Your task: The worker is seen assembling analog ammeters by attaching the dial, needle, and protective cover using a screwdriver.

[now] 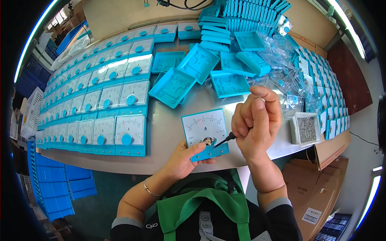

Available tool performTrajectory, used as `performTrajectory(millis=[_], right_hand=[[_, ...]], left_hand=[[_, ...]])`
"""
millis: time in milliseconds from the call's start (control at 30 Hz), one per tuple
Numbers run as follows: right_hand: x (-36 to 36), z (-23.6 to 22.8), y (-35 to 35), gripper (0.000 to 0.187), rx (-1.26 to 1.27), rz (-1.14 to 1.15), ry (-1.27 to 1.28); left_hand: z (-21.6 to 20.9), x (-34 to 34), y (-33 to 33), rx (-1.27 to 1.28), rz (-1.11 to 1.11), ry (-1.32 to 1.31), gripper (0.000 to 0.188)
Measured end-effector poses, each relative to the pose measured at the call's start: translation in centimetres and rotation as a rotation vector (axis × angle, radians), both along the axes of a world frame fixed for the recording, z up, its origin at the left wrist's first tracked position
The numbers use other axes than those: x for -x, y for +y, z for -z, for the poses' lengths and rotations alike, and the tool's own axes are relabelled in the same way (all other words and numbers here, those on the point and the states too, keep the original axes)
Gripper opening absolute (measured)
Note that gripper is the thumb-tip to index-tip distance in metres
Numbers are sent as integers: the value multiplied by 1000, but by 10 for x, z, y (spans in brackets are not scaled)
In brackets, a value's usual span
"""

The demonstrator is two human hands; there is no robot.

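At the near edge of the steel table my left hand [181,161] grips an ammeter [206,127] by its lower left corner, thumb on the front. The meter has a blue case, a white dial and a brass-coloured part exposed at the lower middle; no clear cover shows on it. Just right of it, my right hand [257,128] is closed on a screwdriver [230,137], its dark shaft angled down toward the meter's lower edge. The thumb and forefinger of that hand are pinched together higher up, with a tiny pale thing at their tips, too small to name.
Rows of covered ammeters [131,96] fill the left side. Blue cases [173,86] lie piled ahead, beside clear covers [281,76]. On the right stand a white tub [295,130] of small metal parts and rows of blue-and-white meter units [330,102]. Cardboard boxes [309,180] sit below.
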State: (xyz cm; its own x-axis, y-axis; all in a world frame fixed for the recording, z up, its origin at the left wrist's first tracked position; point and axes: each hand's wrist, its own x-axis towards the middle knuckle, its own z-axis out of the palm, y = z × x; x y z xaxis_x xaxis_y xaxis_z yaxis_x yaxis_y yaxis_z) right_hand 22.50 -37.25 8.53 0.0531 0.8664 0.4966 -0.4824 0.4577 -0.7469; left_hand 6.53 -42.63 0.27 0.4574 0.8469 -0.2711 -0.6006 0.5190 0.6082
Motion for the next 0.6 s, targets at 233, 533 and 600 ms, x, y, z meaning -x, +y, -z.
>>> performTrajectory(millis=[233, 533, 600], right_hand=[[-7, 5, -11, 17, -150, -142, 40], [-21, 9, -30, 16, -136, -264, 35], [-22, 9, -32, 13, -165, -230, -85]], left_hand=[[1, -1, -3, 14, 86, 50, 45], [-2, -12, -7, 30, 177, 137, 43], [-3, -15, -8, -37, 216, 182, 47]])
